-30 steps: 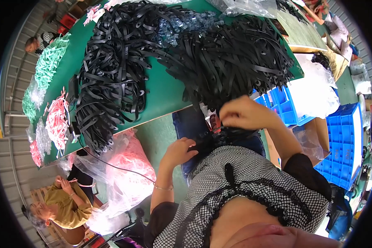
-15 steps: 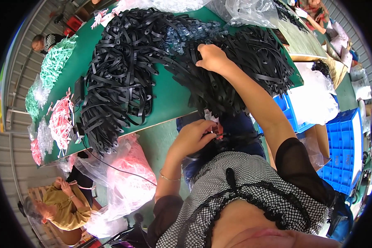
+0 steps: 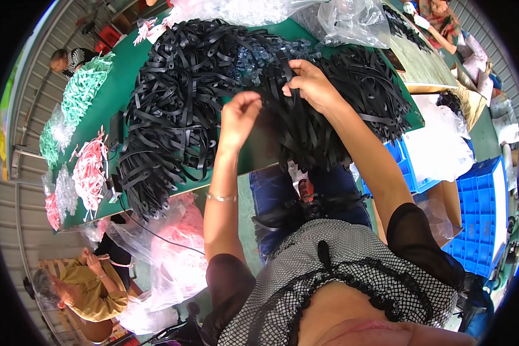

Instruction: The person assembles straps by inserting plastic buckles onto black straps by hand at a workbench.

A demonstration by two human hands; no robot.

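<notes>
Black straps (image 3: pixel 184 86) with ribbed teeth and end holes lie in a big heap on the green table (image 3: pixel 236 144). A second heap of black straps (image 3: pixel 366 86) lies to the right, some hanging over the near edge. My right hand (image 3: pixel 314 86) is closed over this heap, a black strap (image 3: pixel 288 72) pinched between thumb and fingers. Left of it my left hand (image 3: pixel 239 118) hovers between the heaps, thumb and fingertips pressed together. A dark blur trails beside it, and what it pinches cannot be made out. Small clear bluish plastic buckles (image 3: pixel 254 60) lie behind the hands.
Pink straps (image 3: pixel 91 167) and green straps (image 3: pixel 86 86) lie at the table's left. Clear plastic bags (image 3: pixel 352 23) are at the back. Blue crates (image 3: pixel 473 213) stand at right. A bag of pink pieces (image 3: pixel 179 236) is below the table; a seated person (image 3: pixel 92 288) works at lower left.
My left hand has risen from over my lap to above the table, between the heaps. My right hand has shifted slightly right, and a strap now shows in its fingers.
</notes>
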